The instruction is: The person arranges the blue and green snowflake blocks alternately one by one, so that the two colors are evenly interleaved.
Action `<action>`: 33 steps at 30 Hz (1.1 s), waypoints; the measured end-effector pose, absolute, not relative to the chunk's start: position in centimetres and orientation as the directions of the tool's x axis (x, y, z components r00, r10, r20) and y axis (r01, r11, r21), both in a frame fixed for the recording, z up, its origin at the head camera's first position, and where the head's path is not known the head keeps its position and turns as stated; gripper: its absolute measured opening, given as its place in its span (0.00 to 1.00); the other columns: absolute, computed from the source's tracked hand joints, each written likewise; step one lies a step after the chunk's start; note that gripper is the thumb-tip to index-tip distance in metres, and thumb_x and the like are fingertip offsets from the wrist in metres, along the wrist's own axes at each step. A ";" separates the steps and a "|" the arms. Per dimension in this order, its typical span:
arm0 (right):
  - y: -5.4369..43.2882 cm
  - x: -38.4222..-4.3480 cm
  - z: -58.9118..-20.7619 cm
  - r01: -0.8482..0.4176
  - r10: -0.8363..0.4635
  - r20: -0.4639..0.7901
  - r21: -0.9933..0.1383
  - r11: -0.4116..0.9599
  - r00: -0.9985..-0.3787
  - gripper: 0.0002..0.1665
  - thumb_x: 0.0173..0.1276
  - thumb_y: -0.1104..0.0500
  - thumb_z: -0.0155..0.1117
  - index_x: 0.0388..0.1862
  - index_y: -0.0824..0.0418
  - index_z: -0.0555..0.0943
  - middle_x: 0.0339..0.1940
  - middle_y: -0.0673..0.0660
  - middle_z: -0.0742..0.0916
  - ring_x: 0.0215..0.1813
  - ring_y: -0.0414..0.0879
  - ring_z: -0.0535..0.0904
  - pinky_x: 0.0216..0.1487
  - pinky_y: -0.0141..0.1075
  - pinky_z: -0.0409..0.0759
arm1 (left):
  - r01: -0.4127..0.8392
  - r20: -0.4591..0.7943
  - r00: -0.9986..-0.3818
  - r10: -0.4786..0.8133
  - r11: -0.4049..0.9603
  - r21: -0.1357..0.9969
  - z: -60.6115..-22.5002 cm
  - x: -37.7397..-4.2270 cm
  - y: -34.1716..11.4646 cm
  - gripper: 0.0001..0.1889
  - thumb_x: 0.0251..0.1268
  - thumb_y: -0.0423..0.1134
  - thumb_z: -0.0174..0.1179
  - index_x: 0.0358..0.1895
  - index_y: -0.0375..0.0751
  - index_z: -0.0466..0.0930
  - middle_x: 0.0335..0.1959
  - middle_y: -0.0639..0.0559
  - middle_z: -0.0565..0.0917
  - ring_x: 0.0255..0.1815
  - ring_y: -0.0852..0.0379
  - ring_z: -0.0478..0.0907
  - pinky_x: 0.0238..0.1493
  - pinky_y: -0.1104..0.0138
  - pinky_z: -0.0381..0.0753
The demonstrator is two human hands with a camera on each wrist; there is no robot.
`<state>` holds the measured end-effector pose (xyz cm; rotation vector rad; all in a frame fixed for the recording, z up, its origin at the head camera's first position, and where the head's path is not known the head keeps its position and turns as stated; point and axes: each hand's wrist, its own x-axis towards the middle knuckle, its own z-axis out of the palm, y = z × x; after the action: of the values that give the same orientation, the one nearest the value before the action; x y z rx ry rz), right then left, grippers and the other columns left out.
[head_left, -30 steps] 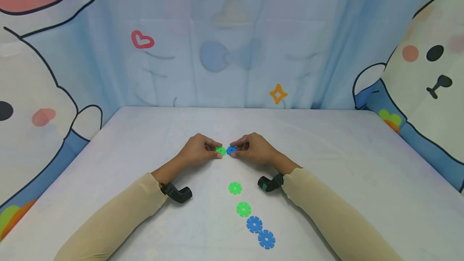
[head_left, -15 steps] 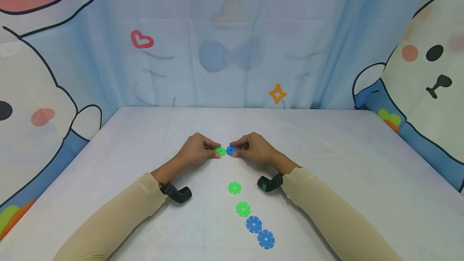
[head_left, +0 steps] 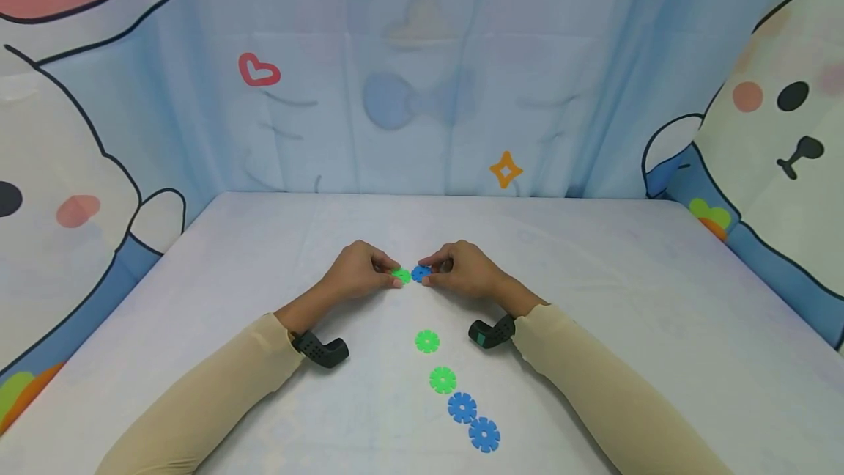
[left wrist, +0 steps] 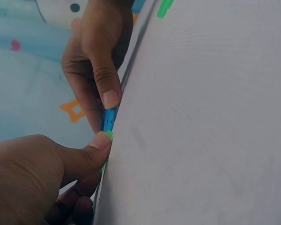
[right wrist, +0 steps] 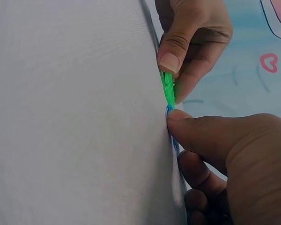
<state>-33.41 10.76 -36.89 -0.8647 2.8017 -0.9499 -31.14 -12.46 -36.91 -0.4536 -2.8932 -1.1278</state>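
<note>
Over a white table [head_left: 593, 255], a person holds left hand [head_left: 356, 273] and right hand [head_left: 468, 270] just apart. On the person's side of the hands lie two loose blue discs [head_left: 484, 435] and two loose green discs [head_left: 442, 380], probably kept within reach. Between thumb and finger, the right pinches a blue disc [head_left: 420, 273], the left a green disc [head_left: 402, 275], apparently by outer edges to leave facing rims bare. Those rims look to meet; whether interlocked, I can't tell. No brand or writing reads from here.
</note>
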 end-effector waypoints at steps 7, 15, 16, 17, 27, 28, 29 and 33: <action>10.8 -33.4 -36.9 -0.483 -0.520 0.110 -0.567 0.667 -0.847 0.21 0.62 0.49 0.72 0.53 0.55 0.86 0.40 0.51 0.88 0.37 0.41 0.75 0.39 0.33 0.72 | 0.267 0.106 -0.958 0.265 0.700 0.662 -36.9 -31.3 -12.3 0.14 0.53 0.44 0.75 0.42 0.44 0.90 0.31 0.55 0.90 0.28 0.62 0.76 0.29 0.70 0.72; 10.7 -33.5 -36.8 -0.478 -0.515 0.093 -0.538 0.695 -0.852 0.22 0.62 0.48 0.72 0.53 0.56 0.86 0.43 0.51 0.89 0.44 0.42 0.79 0.44 0.35 0.76 | 0.256 0.108 -0.963 0.246 0.717 0.648 -36.7 -31.1 -12.3 0.14 0.53 0.44 0.75 0.42 0.46 0.90 0.36 0.54 0.90 0.34 0.62 0.80 0.35 0.69 0.76; 10.7 -33.4 -36.7 -0.476 -0.514 0.090 -0.536 0.697 -0.853 0.22 0.62 0.48 0.72 0.53 0.56 0.86 0.43 0.51 0.89 0.45 0.43 0.80 0.46 0.36 0.77 | 0.253 0.107 -0.964 0.243 0.718 0.649 -36.7 -31.1 -12.3 0.14 0.53 0.44 0.75 0.42 0.46 0.90 0.36 0.54 0.90 0.35 0.62 0.80 0.36 0.69 0.76; 10.6 -33.4 -36.7 -0.472 -0.512 0.086 -0.538 0.698 -0.855 0.22 0.62 0.48 0.72 0.52 0.56 0.87 0.43 0.52 0.89 0.46 0.43 0.80 0.47 0.37 0.78 | 0.249 0.104 -0.965 0.240 0.719 0.648 -36.7 -31.1 -12.4 0.13 0.53 0.44 0.75 0.42 0.46 0.90 0.36 0.55 0.90 0.36 0.63 0.81 0.37 0.69 0.76; 10.5 -33.3 -36.3 -0.450 -0.501 0.058 -0.536 0.715 -0.864 0.21 0.61 0.47 0.73 0.51 0.53 0.87 0.40 0.52 0.89 0.45 0.43 0.82 0.44 0.35 0.78 | 0.253 0.103 -0.964 0.245 0.724 0.641 -36.7 -31.0 -12.2 0.13 0.54 0.43 0.74 0.42 0.44 0.89 0.34 0.54 0.88 0.31 0.61 0.77 0.33 0.69 0.74; 10.5 -33.3 -36.3 -0.449 -0.501 0.056 -0.534 0.716 -0.864 0.21 0.61 0.47 0.73 0.51 0.53 0.87 0.40 0.52 0.89 0.45 0.43 0.81 0.43 0.35 0.78 | 0.252 0.101 -0.964 0.245 0.724 0.642 -36.7 -31.1 -12.2 0.13 0.54 0.43 0.74 0.42 0.44 0.89 0.34 0.55 0.87 0.31 0.61 0.77 0.34 0.69 0.74; 10.6 -33.3 -36.2 -0.450 -0.501 0.055 -0.532 0.717 -0.864 0.21 0.61 0.47 0.73 0.51 0.53 0.87 0.40 0.52 0.89 0.44 0.43 0.81 0.42 0.34 0.78 | 0.250 0.100 -0.965 0.245 0.725 0.642 -36.8 -31.1 -12.2 0.13 0.54 0.43 0.74 0.42 0.44 0.89 0.33 0.55 0.87 0.32 0.61 0.77 0.34 0.69 0.73; 10.5 -33.2 -36.1 -0.457 -0.505 0.055 -0.519 0.722 -0.861 0.21 0.61 0.46 0.72 0.51 0.53 0.87 0.39 0.52 0.89 0.42 0.43 0.80 0.38 0.33 0.75 | 0.240 0.091 -0.967 0.239 0.728 0.642 -36.7 -31.0 -12.2 0.14 0.53 0.43 0.75 0.43 0.45 0.89 0.32 0.55 0.85 0.32 0.61 0.76 0.35 0.69 0.73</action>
<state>-33.23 10.54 -36.12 -0.7924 2.8312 -0.8170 -31.05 -12.20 -36.72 -0.4047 -2.9179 -1.0849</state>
